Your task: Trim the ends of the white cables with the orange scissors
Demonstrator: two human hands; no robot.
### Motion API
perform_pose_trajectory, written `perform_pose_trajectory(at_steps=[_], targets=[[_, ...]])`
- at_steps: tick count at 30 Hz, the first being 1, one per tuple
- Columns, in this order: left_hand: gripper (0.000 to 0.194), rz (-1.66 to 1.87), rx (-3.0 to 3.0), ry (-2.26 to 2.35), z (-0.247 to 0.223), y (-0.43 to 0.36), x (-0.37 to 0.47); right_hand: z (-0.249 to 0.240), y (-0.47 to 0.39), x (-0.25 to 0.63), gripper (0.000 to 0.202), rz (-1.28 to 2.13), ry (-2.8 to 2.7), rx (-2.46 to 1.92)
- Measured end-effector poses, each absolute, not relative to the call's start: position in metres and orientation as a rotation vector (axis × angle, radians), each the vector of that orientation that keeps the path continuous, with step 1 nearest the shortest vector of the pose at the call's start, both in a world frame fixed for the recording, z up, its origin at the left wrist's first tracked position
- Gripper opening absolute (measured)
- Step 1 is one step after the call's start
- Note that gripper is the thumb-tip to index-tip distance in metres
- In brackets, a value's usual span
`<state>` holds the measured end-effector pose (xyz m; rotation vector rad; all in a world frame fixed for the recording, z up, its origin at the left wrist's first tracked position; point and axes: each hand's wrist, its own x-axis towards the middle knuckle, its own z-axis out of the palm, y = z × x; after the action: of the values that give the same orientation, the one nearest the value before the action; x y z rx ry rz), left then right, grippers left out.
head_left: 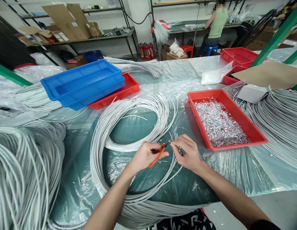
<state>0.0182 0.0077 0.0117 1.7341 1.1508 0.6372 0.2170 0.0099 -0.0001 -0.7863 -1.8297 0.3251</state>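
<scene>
My left hand [147, 156] is closed around orange-handled pliers [160, 155], whose dark jaws point right. Close to the jaw tips, my right hand [186, 151] pinches a thin white cable [175, 138]; its very end is too small to make out. Below and behind both hands lies a coil of white cables [100, 153], with several loose cable ends beside my right hand. To the right stands a red tray [234, 147] holding many small shiny metal pieces [217, 123].
Blue trays [83, 80] sit on a red tray [131, 83] at the back left. Thick cable bundles lie at the left [26, 172] and right [277, 121]. A plastic bag [214, 76] lies behind the metal pieces. A person [216, 25] sits at a far bench.
</scene>
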Motion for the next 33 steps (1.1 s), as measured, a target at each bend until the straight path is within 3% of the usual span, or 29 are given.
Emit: perform_pose_trajectory(at_steps=[6, 14, 17, 24, 33], targets=[[0.046, 0.62, 1.779, 1.158, 0.006, 0.009, 0.015, 0.001, 0.01, 0.22, 0.022, 0.679, -1.802, -0.81], [0.053, 0.632, 1.942, 1.119, 0.01, 0.007, 0.014, 0.0, 0.022, 0.225, 0.038, 2.124, -1.162, -0.497], [0.053, 0.665, 1.989, 1.098, 0.009, 0.008, 0.014, -0.001, 0.023, 0.224, 0.045, 2.368, -0.96, -0.359], [0.041, 0.746, 1.901, 1.103, 0.011, 0.009, 0.016, 0.003, 0.02, 0.223, 0.033, 2.178, -0.914, -0.444], [0.021, 1.123, 1.395, 1.073, 0.01, 0.002, 0.026, 0.0, 0.011, 0.214, 0.029, 1.225, -1.61, -0.818]])
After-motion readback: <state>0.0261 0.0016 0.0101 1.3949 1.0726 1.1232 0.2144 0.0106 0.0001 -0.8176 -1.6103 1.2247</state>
